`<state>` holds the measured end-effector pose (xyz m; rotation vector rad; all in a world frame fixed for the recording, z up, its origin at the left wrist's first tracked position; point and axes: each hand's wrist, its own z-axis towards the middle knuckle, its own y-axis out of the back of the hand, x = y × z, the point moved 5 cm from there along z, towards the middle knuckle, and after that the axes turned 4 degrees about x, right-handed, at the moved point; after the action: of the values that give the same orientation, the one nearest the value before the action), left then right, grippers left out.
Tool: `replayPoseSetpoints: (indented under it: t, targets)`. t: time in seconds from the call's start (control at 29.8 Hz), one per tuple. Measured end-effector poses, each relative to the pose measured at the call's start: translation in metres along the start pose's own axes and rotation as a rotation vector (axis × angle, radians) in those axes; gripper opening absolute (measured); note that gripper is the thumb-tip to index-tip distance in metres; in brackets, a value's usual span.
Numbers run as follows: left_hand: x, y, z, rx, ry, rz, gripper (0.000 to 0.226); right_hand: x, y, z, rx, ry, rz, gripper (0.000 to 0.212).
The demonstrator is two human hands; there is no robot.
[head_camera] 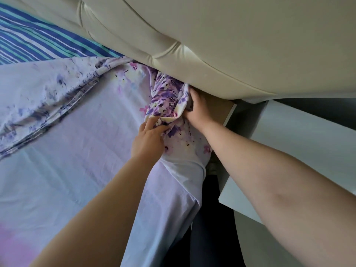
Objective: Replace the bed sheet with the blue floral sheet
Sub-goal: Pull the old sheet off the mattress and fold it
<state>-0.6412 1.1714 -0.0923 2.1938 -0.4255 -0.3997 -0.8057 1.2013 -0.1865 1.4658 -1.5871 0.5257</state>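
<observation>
One floral sheet (81, 132) lay across the mattress, pale reverse side up over most of the bed, its purple and pink flower print showing at the bunched corner (165, 97) near the headboard. A second fold of it (48, 105), printed side partly out, ran diagonally across the upper left of the bed. One striped cloth (32, 39), blue, teal and white, lay beyond it against the headboard.

Two hands in view, both mine, both arms bare and stretched forward. My left hand (149, 136) was palm down on the sheet, fingers curled into the gathered fabric at the corner, pinching a fold of it. My right hand (198, 106) was just beside it, at the bed's edge below the headboard, fingers closed round the bunched corner; the fingertips were hidden in the cloth.

One padded cream headboard (212, 45) hung over the corner and hid whatever lay behind the gathered fabric. One white bedside table (300, 132) stood close to my right forearm, leaving a narrow dark gap along the bed's side. A tan panel (219, 110) showed between my right hand and the table.
</observation>
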Motion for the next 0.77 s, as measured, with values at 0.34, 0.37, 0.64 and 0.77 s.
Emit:
replayPoseSetpoints:
  t: [0.34,0.37,0.64,0.77]
  targets:
    - [-0.004,-0.003,0.006,0.082,-0.013,-0.174,0.038,0.003,0.018,-0.05,0.046,0.06,-0.401,0.024]
    - [-0.006,-0.003,0.007,0.091,-0.001,-0.239,0.034,0.0,0.022,-0.063,0.074,0.054,-0.33,0.018]
    - [-0.063,-0.004,-0.002,0.262,-0.036,-0.559,0.044,-0.021,0.059,-0.149,0.277,-0.491,-0.028,0.04]
    - [-0.098,-0.008,-0.022,0.163,-0.039,-0.752,0.032,-0.028,0.087,-0.171,0.182,-0.557,0.051,0.019]
